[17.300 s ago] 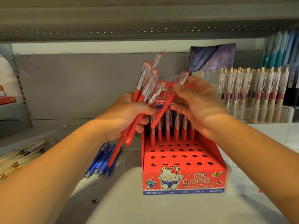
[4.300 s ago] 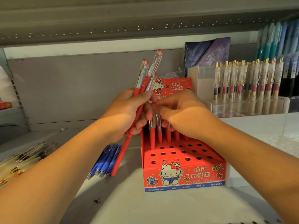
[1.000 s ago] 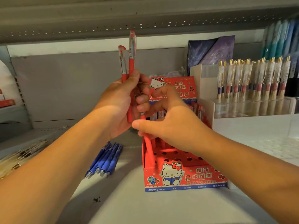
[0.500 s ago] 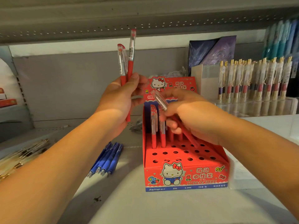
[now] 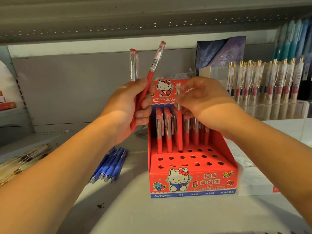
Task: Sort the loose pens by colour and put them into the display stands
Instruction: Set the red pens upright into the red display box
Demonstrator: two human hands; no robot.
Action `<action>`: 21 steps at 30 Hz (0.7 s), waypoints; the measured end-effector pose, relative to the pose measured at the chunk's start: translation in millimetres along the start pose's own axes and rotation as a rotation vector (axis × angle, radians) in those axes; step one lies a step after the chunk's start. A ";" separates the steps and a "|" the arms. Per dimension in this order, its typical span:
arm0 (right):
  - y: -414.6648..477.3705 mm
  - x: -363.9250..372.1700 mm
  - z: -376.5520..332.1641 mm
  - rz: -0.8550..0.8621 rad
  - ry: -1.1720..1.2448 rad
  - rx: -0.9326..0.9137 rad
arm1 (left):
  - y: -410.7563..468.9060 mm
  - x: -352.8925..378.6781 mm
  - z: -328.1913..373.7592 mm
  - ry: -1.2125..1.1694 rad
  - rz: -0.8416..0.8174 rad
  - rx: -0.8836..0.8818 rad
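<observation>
Head view, Joytop "HELLO KITTY" stand [image 5: 192, 184], right hand [image 5: 202, 98] pinching pen [image 5: 179, 132]

3 held red pens [image 5: 152, 68], 4 blue pens [image 5: 109, 164], 1 red display stand [image 5: 194, 183]

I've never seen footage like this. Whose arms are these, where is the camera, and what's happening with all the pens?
There is no machine here. A person wears one camera on the head, so you look down along their own arms at a shop shelf. The left hand grips two red pens. The right hand pinches a third red pen upright, its lower end at a hole in the red display stand, where other red pens already stand. A few blue pens lie loose on the shelf to the stand's left.
</observation>
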State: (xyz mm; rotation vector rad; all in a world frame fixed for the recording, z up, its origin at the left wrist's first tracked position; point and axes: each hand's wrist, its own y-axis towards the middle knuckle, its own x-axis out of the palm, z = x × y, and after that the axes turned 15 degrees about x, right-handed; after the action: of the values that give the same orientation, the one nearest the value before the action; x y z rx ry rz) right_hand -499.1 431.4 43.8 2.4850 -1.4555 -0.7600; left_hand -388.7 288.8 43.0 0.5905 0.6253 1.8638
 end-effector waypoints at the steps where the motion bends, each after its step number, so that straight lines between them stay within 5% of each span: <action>1: 0.1 -0.5 0.3 -0.006 -0.020 -0.005 | 0.0 0.5 -1.0 0.015 0.001 0.005; 21: -0.3 -0.1 7.2 -0.114 -0.195 0.112 | -1.6 4.6 -5.3 0.129 -0.059 0.029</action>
State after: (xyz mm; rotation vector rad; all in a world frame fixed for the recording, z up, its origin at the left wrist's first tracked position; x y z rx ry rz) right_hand -502.5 432.5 37.5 2.6613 -1.4651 -0.9928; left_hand -392.7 292.8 38.6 0.4685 0.7480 1.8506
